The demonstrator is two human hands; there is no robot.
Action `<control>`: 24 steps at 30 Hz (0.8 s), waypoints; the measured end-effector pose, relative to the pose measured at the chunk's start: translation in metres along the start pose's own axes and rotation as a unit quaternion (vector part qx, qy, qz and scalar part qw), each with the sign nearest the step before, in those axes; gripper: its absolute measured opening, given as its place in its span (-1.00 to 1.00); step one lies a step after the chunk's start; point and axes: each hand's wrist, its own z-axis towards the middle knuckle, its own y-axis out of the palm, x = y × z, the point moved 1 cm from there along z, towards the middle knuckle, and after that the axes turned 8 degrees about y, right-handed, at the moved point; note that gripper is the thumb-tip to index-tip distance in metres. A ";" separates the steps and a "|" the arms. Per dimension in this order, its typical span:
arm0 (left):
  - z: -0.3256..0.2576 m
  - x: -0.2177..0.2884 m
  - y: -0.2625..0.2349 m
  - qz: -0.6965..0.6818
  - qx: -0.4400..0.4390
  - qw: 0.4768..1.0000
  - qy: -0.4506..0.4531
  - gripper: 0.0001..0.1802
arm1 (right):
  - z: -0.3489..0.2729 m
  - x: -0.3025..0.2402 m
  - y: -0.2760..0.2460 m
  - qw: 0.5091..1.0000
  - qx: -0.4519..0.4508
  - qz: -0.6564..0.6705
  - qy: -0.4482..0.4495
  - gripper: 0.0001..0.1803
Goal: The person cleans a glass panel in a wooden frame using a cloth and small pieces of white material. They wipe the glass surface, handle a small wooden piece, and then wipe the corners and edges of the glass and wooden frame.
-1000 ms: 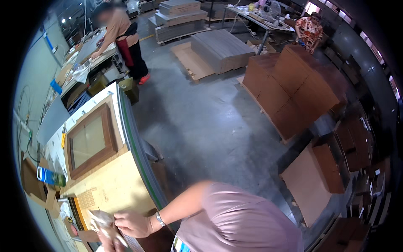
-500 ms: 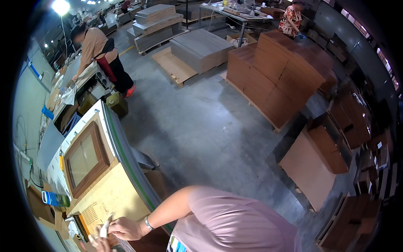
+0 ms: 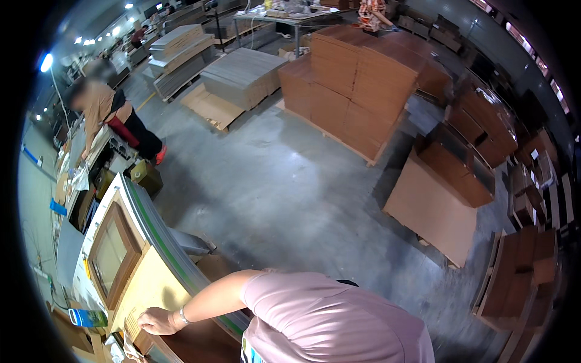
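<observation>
My right hand [image 3: 158, 320], a bracelet at its wrist, is closed over the left part of the bench, its fingers curled; what they hold, if anything, is hidden. Below it, only a small part of my left hand [image 3: 134, 356] shows at the lower edge, beside something pale, and its grip is unclear. A dark brown wooden panel [image 3: 203, 340] lies under my right forearm. Beyond my right hand is a pale yellow board [image 3: 158, 275]. Farther up the bench rests a brown wooden frame with a glass pane [image 3: 131, 254].
A blue and green package [image 3: 88, 317] stands at the bench's left side. A co-worker [image 3: 106, 112] leans over another bench at the far left. Stacked brown boxes [image 3: 348, 91], grey panels [image 3: 242, 72] and a flat tan board [image 3: 433, 206] stand on the floor.
The view has shifted, so the surroundings appear farther left. My right hand no longer shows the white object that was by its fingers. My left hand is now mostly out of view.
</observation>
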 end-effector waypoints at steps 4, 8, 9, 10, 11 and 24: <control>0.001 0.010 0.005 -0.015 0.010 1.000 0.014 -0.37 | 0.006 0.007 0.003 0.999 0.035 0.002 0.020 -0.84; -0.001 0.012 0.012 -0.035 0.008 0.999 0.018 -0.37 | 0.005 0.000 -0.003 0.999 -0.009 -0.023 0.038 -0.83; -0.001 0.015 0.013 -0.038 0.008 0.999 0.020 -0.36 | 0.008 0.000 0.000 0.999 -0.008 -0.019 0.034 -0.81; 0.000 0.016 0.013 -0.040 0.007 0.999 0.022 -0.36 | 0.008 0.003 0.000 0.998 -0.017 -0.032 0.044 -0.79; -0.001 0.017 0.012 -0.043 0.007 0.999 0.023 -0.36 | 0.008 0.004 0.001 0.998 -0.014 -0.025 0.049 -0.79; -0.013 0.014 0.010 -0.085 0.001 0.996 -0.003 -0.35 | 0.011 0.017 0.008 0.999 0.009 -0.003 0.051 -0.79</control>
